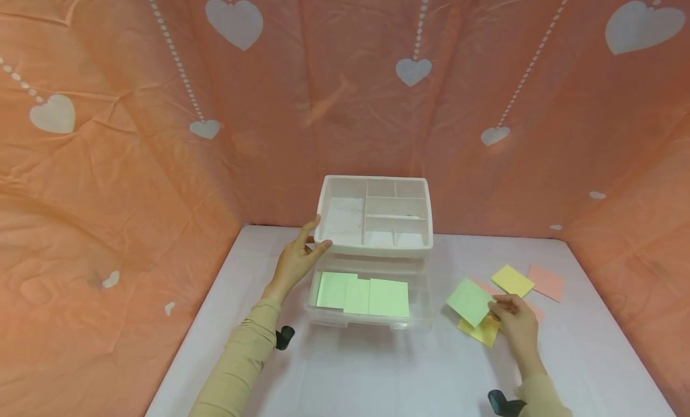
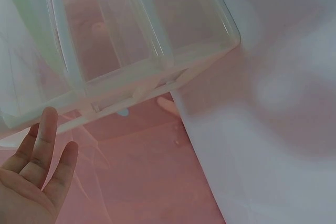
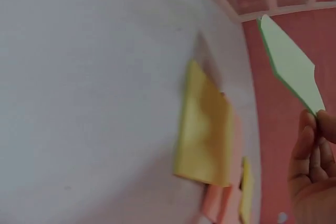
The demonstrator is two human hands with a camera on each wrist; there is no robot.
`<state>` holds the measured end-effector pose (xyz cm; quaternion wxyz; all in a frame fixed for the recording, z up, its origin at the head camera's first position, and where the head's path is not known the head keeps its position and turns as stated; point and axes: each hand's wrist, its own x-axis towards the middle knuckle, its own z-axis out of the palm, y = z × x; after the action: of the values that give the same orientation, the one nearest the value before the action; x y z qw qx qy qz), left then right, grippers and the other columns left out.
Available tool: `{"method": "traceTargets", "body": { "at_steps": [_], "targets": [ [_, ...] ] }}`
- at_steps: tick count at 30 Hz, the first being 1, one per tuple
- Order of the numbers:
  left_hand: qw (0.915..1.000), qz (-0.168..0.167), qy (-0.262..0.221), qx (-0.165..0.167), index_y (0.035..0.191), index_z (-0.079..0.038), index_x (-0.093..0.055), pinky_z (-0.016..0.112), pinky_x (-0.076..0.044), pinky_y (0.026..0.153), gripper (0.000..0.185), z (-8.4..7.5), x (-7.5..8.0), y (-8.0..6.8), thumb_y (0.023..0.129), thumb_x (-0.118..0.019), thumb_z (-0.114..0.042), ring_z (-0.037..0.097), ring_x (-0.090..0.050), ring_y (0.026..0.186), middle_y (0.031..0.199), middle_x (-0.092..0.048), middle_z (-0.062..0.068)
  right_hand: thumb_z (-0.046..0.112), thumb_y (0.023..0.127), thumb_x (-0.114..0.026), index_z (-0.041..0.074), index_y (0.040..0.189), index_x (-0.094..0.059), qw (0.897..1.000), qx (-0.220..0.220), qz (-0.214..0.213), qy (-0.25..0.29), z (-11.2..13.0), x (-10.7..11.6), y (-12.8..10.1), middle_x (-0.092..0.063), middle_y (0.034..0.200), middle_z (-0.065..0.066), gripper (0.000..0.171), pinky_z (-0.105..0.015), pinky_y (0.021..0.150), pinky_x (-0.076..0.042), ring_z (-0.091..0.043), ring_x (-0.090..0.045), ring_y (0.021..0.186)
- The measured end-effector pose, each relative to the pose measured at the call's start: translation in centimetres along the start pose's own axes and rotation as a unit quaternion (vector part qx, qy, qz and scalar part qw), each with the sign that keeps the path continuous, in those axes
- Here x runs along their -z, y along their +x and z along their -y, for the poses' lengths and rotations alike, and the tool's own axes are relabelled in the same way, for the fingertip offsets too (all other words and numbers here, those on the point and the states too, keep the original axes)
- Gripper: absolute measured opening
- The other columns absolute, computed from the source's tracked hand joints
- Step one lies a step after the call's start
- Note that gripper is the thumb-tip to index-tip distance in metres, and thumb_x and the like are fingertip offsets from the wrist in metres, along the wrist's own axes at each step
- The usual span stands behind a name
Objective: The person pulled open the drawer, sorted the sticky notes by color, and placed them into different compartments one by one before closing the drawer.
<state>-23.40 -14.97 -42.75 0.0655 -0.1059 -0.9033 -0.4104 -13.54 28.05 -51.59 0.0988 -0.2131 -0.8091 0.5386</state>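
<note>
A drawer organizer stands mid-table with a white compartmented top tray. Its clear lower drawer is pulled out, and several light green sticky note pads lie in it side by side. My left hand is at the tray's left front corner, thumb by the front rim and index finger along the side; in the left wrist view its fingers extend loosely at the box. My right hand pinches a green sticky note pad by one corner, raised over the other pads to the right.
Yellow pads and pink pads lie loosely overlapping on the right of the white table. Another yellow pad lies nearest the right hand. An orange cloth with white hearts rises behind and on both sides.
</note>
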Motion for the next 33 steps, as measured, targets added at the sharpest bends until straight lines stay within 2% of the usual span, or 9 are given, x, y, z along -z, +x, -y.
{"method": "traceTargets", "body": {
  "at_steps": [4,8,12,19,21,23,25,29,33],
  "targets": [
    [1.0,-0.001,-0.001,-0.003,0.143,-0.044,-0.025,0.038,-0.051,0.072,0.063,0.0,0.1,0.0,0.088,-0.056,-0.051,0.023,-0.065,0.084,0.117,-0.062,0.018,0.013,0.086,-0.066,0.01,0.093,-0.064,0.994,0.01,-0.006,0.106,1.6,0.7,-0.4,-0.062,0.068,0.018,0.008,-0.014,0.063,-0.051,0.001,-0.061,0.062],
    [1.0,-0.001,-0.001,-0.006,0.143,-0.043,-0.025,0.036,-0.051,0.07,0.064,0.0,0.2,0.0,0.088,-0.056,-0.051,0.022,-0.064,0.081,0.116,-0.063,0.018,0.005,0.086,-0.065,0.011,0.088,-0.067,0.976,0.041,-0.011,0.214,4.4,1.3,-1.4,-0.065,0.069,0.012,0.006,-0.014,0.059,-0.05,-0.002,-0.061,0.06],
    [1.0,-0.001,-0.001,-0.006,0.143,-0.043,-0.025,0.038,-0.052,0.071,0.064,-0.1,0.2,-0.1,0.088,-0.056,-0.051,0.023,-0.065,0.084,0.117,-0.062,0.018,0.0,0.085,-0.064,0.007,0.087,-0.067,0.958,0.085,-0.011,0.273,6.7,1.3,-2.1,-0.066,0.072,0.007,0.008,-0.015,0.06,-0.051,-0.005,-0.06,0.06],
    [1.0,-0.001,-0.004,-0.004,0.143,-0.044,-0.025,0.04,-0.052,0.073,0.064,0.0,0.1,-0.1,0.088,-0.056,-0.051,0.023,-0.065,0.086,0.118,-0.062,0.018,-0.016,0.084,-0.055,-0.002,0.088,-0.067,0.906,0.203,0.068,0.366,10.0,0.0,-3.1,-0.069,0.078,0.0,0.018,-0.018,0.061,-0.051,-0.01,-0.061,0.062],
    [1.0,-0.001,-0.005,-0.004,0.143,-0.044,-0.025,0.039,-0.052,0.073,0.063,0.1,0.1,-0.1,0.088,-0.056,-0.051,0.023,-0.065,0.085,0.118,-0.062,0.017,-0.016,0.084,-0.055,-0.001,0.089,-0.067,0.901,0.222,0.087,0.364,10.9,-0.6,-3.3,-0.07,0.079,0.0,0.02,-0.018,0.062,-0.051,-0.01,-0.061,0.063],
    [1.0,-0.001,-0.006,-0.003,0.143,-0.044,-0.026,0.039,-0.052,0.073,0.063,0.1,0.0,-0.1,0.088,-0.057,-0.051,0.023,-0.065,0.085,0.118,-0.062,0.017,-0.015,0.084,-0.055,0.0,0.089,-0.067,0.901,0.229,0.104,0.353,11.6,-1.2,-3.5,-0.069,0.079,0.001,0.019,-0.018,0.063,-0.05,-0.009,-0.061,0.065],
    [1.0,-0.003,-0.006,-0.002,0.142,-0.045,-0.026,0.039,-0.052,0.073,0.063,0.1,0.0,-0.1,0.088,-0.057,-0.051,0.023,-0.065,0.084,0.118,-0.062,0.017,-0.013,0.085,-0.057,0.001,0.089,-0.067,0.91,0.223,0.113,0.331,12.2,-1.9,-3.6,-0.069,0.078,0.003,0.018,-0.018,0.064,-0.05,-0.008,-0.061,0.067],
    [0.9999,-0.005,-0.004,-0.008,0.143,-0.044,-0.026,0.038,-0.052,0.072,0.063,0.2,0.0,-0.1,0.088,-0.057,-0.05,0.022,-0.064,0.083,0.117,-0.063,0.017,-0.003,0.085,-0.062,0.002,0.09,-0.067,0.94,0.201,0.126,0.244,12.9,-3.2,-3.7,-0.067,0.078,0.01,0.009,-0.017,0.067,-0.05,-0.003,-0.061,0.07],
    [0.9999,-0.008,-0.002,-0.014,0.143,-0.042,-0.026,0.038,-0.052,0.072,0.063,0.2,0.0,-0.1,0.089,-0.057,-0.048,0.022,-0.064,0.084,0.117,-0.062,0.017,0.004,0.085,-0.065,-0.006,0.095,-0.064,0.957,0.199,0.146,0.15,13.1,-4.6,-3.8,-0.065,0.079,0.018,0.014,-0.016,0.07,-0.05,0.001,-0.06,0.074]
  ]
}}
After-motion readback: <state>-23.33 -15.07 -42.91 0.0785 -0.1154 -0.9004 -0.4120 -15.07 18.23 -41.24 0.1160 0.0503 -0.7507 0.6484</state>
